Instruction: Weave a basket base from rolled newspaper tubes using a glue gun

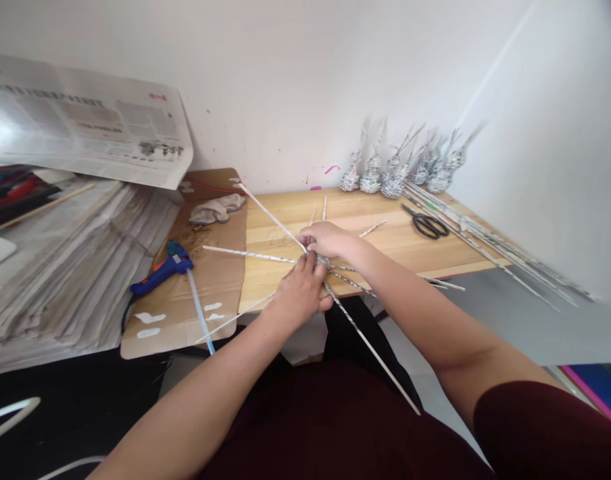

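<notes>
Rolled newspaper sticks spread out like spokes from a small woven paper center at the table's front edge. My left hand presses on that center from the near left, its fingers bent round it. Against the far side, my right hand pinches a paper stick that slants up to the left. Another spoke runs down toward my lap. Both hands cover much of the weave, so how the sticks cross there is hidden.
Black-handled scissors lie right of the hands, beside loose paper sticks. Several woven gourd-shaped pieces stand by the wall. To the left, cardboard carries a blue glue gun and a glove, near stacked newspapers.
</notes>
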`<state>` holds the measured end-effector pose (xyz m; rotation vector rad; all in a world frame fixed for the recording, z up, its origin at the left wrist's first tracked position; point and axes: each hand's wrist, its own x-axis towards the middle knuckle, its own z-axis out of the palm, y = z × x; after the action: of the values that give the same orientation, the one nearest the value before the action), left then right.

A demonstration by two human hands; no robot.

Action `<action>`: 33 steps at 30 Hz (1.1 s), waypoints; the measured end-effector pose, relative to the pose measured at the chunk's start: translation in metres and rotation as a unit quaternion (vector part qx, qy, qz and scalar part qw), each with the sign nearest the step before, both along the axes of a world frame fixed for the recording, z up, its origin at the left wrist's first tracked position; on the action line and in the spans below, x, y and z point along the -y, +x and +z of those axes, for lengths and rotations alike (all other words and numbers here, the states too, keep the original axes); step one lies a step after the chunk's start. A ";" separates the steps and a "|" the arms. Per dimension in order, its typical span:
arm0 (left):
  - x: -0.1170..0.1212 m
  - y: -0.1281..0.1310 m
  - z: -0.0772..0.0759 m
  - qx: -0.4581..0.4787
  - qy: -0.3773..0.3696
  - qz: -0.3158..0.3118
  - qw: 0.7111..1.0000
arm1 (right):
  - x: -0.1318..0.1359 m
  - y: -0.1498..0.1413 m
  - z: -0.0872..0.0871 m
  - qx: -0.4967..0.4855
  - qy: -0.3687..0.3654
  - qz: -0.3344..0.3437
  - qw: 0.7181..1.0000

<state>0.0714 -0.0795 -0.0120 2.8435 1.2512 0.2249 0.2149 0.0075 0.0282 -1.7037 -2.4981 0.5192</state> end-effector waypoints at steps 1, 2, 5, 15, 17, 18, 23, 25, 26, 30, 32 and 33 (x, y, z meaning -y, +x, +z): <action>0.000 0.000 0.000 0.002 0.001 -0.001 1.000 | -0.001 0.000 -0.002 0.009 0.009 0.004 1.000; 0.000 0.000 0.000 0.003 0.001 0.000 1.000 | -0.002 0.001 -0.005 0.017 0.020 0.009 1.000; 0.000 0.000 0.000 0.000 -0.002 0.003 1.000 | -0.001 0.002 -0.010 0.026 0.069 0.031 0.997; 0.003 0.004 0.003 -0.009 -0.009 0.018 1.000 | 0.012 -0.001 -0.001 0.080 0.094 0.030 0.992; 0.004 0.004 0.004 -0.009 -0.001 0.015 1.000 | 0.011 -0.002 -0.001 0.087 0.104 0.013 0.991; 0.004 0.003 0.003 -0.007 0.005 0.009 1.000 | 0.010 -0.003 -0.001 0.090 0.111 0.002 0.990; 0.002 0.003 0.001 0.014 -0.012 0.001 1.000 | 0.015 -0.007 0.002 0.092 0.094 -0.035 0.991; 0.002 0.003 0.000 0.018 -0.022 0.007 1.000 | 0.016 -0.006 0.004 0.083 0.080 -0.034 0.993; 0.002 0.003 0.000 0.018 -0.021 0.008 1.000 | 0.016 -0.005 0.004 0.077 0.076 -0.033 0.994; 0.003 0.003 0.000 0.012 -0.001 0.001 1.000 | 0.012 -0.001 0.004 0.042 0.042 -0.052 0.997; 0.003 0.003 0.001 0.003 0.013 -0.002 1.000 | 0.009 -0.001 0.004 0.035 0.024 -0.079 0.996; 0.003 0.003 0.001 -0.002 0.019 -0.003 1.000 | 0.008 -0.002 0.004 0.037 0.017 -0.094 0.995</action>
<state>0.0748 -0.0825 -0.0108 2.8816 1.2516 0.2456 0.2128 -0.0009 0.0319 -1.9518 -2.3452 0.4007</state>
